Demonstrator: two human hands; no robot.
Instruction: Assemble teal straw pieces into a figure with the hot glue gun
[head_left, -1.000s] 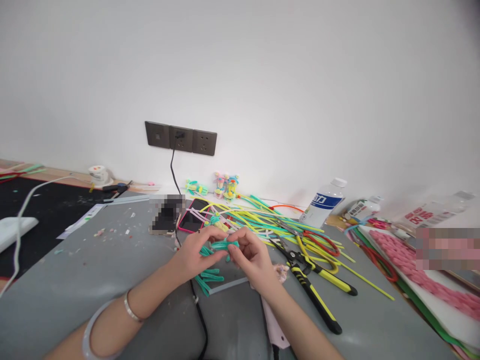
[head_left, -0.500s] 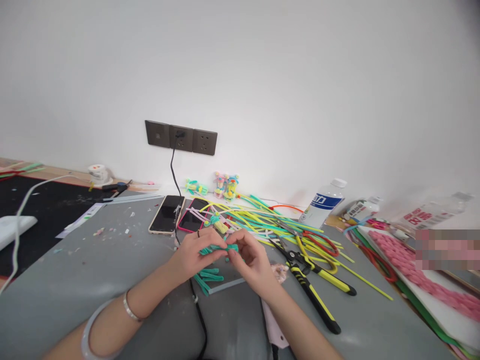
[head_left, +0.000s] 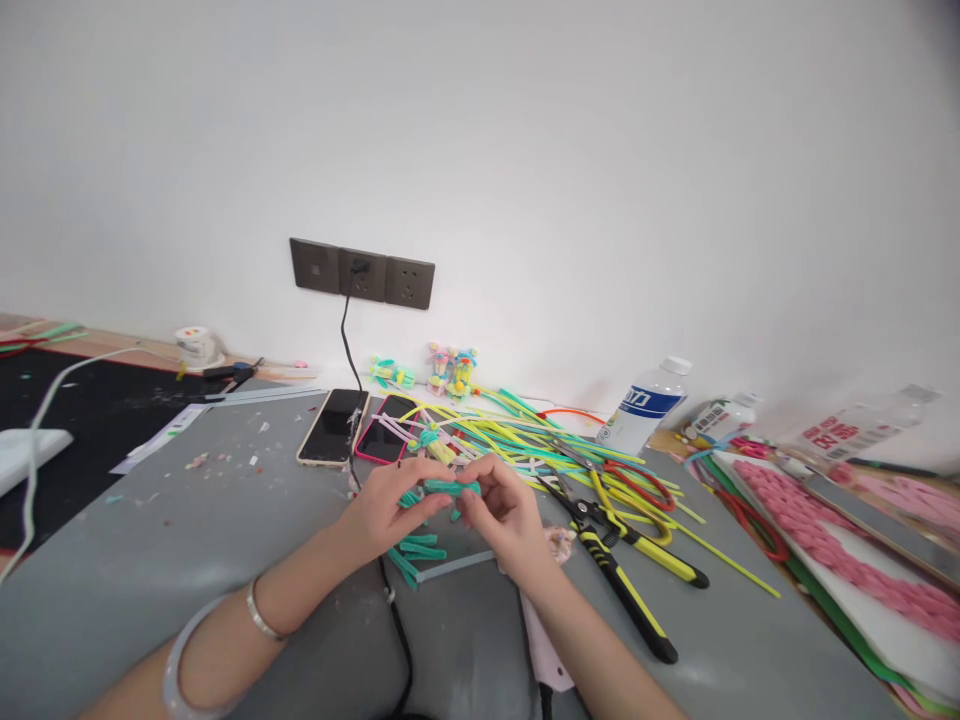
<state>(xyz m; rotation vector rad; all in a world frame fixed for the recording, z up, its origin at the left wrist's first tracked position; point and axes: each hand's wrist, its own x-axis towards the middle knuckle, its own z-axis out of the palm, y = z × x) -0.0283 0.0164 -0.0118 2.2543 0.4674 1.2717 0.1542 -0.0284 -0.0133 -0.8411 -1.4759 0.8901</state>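
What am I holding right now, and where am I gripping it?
A teal fuzzy piece, pinched near its ends between thumb and fingers of your left hand and right hand.

Blue-labelled bottle [head_left: 643,408]: white characters are printed, too blurred to be read.
Red-lettered bottle [head_left: 851,428]: characters are blurred.
Dark-lettered bottle [head_left: 718,419]: lettering cannot be read.

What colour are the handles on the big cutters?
Yellow and black handles, clearest in the head view.

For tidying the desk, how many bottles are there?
3: blue-labelled bottle, leftmost, near the wall; smaller bottle, middle; red-printed bottle, rightmost. More may be hidden.
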